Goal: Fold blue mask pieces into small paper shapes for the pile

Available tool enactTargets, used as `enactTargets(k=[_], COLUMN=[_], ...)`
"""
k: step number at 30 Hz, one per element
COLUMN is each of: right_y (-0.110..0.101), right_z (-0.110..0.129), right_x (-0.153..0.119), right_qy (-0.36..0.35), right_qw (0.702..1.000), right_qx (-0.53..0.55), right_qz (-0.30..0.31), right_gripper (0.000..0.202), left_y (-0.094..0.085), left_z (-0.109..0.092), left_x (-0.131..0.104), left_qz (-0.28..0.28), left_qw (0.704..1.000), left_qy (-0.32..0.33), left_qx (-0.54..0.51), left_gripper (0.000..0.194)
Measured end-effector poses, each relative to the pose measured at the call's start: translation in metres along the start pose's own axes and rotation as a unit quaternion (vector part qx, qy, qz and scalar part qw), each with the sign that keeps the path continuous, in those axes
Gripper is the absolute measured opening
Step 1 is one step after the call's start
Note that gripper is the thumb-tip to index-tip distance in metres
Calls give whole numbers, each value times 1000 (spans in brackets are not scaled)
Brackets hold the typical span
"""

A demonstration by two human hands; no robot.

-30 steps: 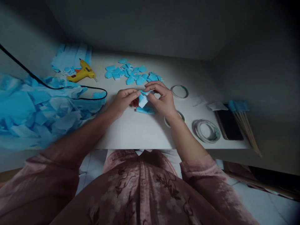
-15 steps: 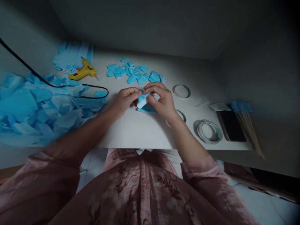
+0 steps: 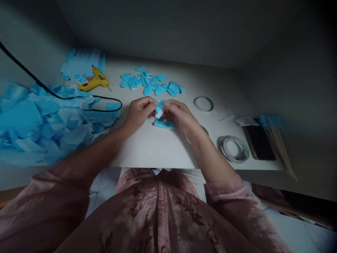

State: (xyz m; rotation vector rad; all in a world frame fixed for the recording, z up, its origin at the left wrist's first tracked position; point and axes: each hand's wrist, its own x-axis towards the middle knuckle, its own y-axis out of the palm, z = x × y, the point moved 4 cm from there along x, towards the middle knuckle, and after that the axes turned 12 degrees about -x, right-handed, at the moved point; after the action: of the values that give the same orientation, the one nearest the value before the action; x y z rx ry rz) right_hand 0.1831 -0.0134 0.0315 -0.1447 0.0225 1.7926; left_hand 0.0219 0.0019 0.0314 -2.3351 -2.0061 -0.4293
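Observation:
Between my two hands is a small piece of blue and white fabric [image 3: 159, 109], its pale side partly turned up. My left hand [image 3: 141, 109] pinches its left edge with thumb and forefinger. On the right edge, my right hand [image 3: 181, 114] has its thumb and fingers closed. Just below on the table lies a folded blue strip [image 3: 164, 123], partly hidden by my right hand. Beyond my hands, several small blue cut pieces [image 3: 147, 90] with shaped ends lie in a loose group.
A heap of blue and white scraps [image 3: 52, 123] covers the left side, crossed by a black cord [image 3: 59, 95]. Behind are a yellow glue gun [image 3: 96, 80] and face masks [image 3: 83, 63]. Tape rolls [image 3: 234, 149], a phone [image 3: 259, 142] and blue-topped sticks [image 3: 280, 140] lie right.
My right fingers have come down from above the piece to its right edge, and the piece now hangs more upright. My left hand keeps its pinch.

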Motion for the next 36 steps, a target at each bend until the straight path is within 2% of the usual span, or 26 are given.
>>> enactTargets(k=[9,18,22,27,32,36], right_y=[0,4,1,-3,-6,-7], right_z=[-4,3,-2,-3,0,1], right_x=[3,1,4,5,5,4], right_qy=[-28,-45,-47,-50,-44,-32], right_qw=[999,998,997,997,996,997], right_qx=[-30,-44,-47,-55,-61,-52], right_qz=[-20,-2,-30,-36,-42,-47], right_gripper=[34,43,36,28,26,23], left_y=[-1,-2,1,0,-9,-9], left_z=[1,3,1,5,8,4], left_x=[0,-2,-3,-1,7,10], left_qz=[-8,-22,-10,-8,-44,-4], left_qw=[999,999,1000,998,996,996], left_qy=[7,20,0,-52,-48,-39], left_qx=[30,40,28,-34,-67,-80], left_gripper=[27,28,31,50,39,33])
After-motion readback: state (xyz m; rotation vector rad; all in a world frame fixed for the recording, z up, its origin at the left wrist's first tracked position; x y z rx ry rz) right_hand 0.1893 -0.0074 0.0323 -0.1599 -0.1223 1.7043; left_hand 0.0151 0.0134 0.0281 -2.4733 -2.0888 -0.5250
